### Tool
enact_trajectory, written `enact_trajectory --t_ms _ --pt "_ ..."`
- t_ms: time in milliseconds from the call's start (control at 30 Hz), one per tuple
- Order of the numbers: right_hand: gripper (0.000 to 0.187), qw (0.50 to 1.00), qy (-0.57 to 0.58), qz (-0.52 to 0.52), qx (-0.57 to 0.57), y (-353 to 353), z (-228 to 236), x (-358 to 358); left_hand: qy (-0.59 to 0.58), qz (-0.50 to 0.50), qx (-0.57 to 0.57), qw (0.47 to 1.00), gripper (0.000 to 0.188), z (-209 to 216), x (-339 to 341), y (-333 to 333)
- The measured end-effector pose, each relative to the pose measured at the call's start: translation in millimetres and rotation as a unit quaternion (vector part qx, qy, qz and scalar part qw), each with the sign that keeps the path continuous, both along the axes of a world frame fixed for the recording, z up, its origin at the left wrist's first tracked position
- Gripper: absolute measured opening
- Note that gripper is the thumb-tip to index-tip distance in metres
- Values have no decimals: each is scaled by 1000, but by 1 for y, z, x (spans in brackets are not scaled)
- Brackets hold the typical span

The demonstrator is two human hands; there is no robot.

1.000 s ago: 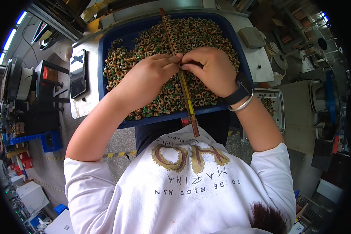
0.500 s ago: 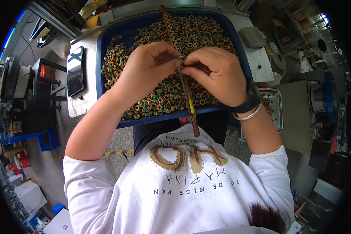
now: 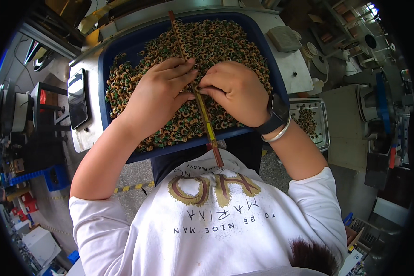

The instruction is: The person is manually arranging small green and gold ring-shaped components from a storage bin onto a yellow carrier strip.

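**Two hands work on a long rod over a tray of small rings**

Head view, looking down: a person in a white printed T-shirt (image 3: 216, 221) leans over a deep blue tray (image 3: 124, 50) that rests on a pale bench (image 3: 85, 138). The tray is heaped with small ring-shaped coils (image 3: 225, 41), copper-brown and green.

A long thin rod (image 3: 207, 122) lies across the tray. Its long axis runs from the tray's far rim, near the top of the picture, down toward the person's chest, leaning slightly rightward as it comes nearer. The near end sticks out past the tray's front edge and reaches the shirt. The far part looks dark and ribbed; the near part is yellowish with a reddish-brown tip.

The left hand (image 3: 158, 94) lies over the coils just left of the rod, fingers extended and close together, their tips touching the rod at its middle. The right hand (image 3: 237, 89) sits just right of the rod, fingers curled in and pinched against it at the same spot. The two hands nearly meet over the rod. Whether a coil is held between the fingertips cannot be told.

The right wrist wears a dark watch (image 3: 276, 112) and a silver bangle (image 3: 278, 133).

Left of the tray, a dark phone (image 3: 77, 97) lies flat on the bench. To the right, well apart, a smaller metal tray (image 3: 324, 124) holds a few more coils.
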State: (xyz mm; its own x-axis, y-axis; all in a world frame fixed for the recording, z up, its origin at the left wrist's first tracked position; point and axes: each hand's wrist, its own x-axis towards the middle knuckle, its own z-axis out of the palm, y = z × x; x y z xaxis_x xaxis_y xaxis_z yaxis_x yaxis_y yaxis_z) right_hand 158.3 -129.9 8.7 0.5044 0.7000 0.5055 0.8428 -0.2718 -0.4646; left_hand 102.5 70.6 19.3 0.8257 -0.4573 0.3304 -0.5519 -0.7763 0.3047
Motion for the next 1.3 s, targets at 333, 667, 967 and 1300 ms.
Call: enact_trajectory --t_ms 333,667,967,1300 --pt "21 933 -178 -242 -200 -65 -1 63 93 131 29 986 30 19 -12 21" --pt "16 972 -1 -175 -158 -51 4 56 142 147 6 979 21 26 0 23" --pt "18 986 161 -44 4 -32 15 22 118 114 20 986 20 27 2 20" --pt "14 964 267 -14 -15 -22 24 -6 117 110 -11 987 27 25 -1 33"
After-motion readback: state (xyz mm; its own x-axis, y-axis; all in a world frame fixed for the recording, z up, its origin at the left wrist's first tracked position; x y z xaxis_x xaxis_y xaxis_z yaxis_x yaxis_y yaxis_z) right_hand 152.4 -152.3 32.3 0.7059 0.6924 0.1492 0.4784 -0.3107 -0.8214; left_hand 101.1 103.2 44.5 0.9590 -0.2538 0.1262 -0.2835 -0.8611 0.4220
